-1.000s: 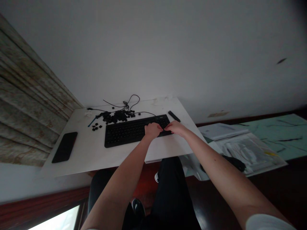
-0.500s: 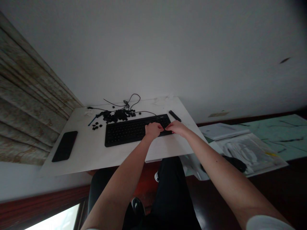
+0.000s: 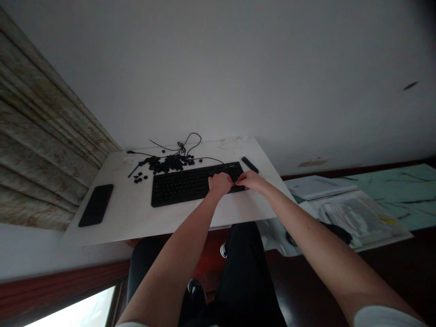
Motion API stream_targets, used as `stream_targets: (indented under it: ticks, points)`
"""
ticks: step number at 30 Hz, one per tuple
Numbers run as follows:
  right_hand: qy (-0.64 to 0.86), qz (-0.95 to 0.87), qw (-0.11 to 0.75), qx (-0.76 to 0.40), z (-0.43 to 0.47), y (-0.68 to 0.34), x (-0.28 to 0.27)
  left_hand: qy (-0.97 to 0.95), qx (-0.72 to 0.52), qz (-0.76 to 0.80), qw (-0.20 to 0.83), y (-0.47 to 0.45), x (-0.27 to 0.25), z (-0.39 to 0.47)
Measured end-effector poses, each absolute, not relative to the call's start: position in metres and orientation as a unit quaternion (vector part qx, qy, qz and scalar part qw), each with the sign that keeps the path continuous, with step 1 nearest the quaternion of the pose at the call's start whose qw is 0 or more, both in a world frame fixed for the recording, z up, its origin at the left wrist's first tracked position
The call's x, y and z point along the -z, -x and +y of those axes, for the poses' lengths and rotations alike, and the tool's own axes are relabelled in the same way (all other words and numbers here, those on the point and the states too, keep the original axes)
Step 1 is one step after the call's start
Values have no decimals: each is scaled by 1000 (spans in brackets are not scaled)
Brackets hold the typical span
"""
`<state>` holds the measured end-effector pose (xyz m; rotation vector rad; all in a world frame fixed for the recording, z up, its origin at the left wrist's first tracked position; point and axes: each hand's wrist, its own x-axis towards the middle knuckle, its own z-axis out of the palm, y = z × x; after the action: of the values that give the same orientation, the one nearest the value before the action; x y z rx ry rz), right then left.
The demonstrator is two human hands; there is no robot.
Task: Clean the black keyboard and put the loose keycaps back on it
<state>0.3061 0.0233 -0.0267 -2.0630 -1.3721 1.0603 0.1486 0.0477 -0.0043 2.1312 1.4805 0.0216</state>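
Observation:
A black keyboard [image 3: 180, 186] lies on the white table, with its right part under my hands. My left hand [image 3: 220, 183] rests over the keyboard's right half, fingers drawn together in a pinch. Close beside it, my right hand [image 3: 251, 181] is pinched at the number-key end, its fingertips almost meeting the left ones. What the fingertips hold, if anything, is too small to make out. Behind the keyboard is a heap of loose black keycaps [image 3: 167, 163], with several more keycaps [image 3: 138, 178] scattered to its left.
A black phone [image 3: 96, 205] lies at the table's left. A thin blue tool [image 3: 133, 170] is by the keycaps, and a cable [image 3: 195, 141] coils behind them. Right of the keyboard sits a dark stick-shaped object [image 3: 250, 164]. Papers and plastic bags [image 3: 354, 218] lie lower right.
The view has shifted slightly, so the table appears a little farther right. Both hands stay pinched at the same part of the keyboard.

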Motion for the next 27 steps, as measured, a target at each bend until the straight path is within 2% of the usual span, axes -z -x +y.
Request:
stream_targets:
  ticks: [11, 22, 27]
  points:
    - [758, -490, 190, -387, 26, -303, 16, -777, 14, 563, 280, -152, -4, 49]
    - [737, -562, 199, -318, 16, -309, 30, -790, -17, 543, 284, -145, 8, 50]
    - [738, -528, 209, -365, 15, -311, 27, -793, -30, 540, 281, -144, 11, 49]
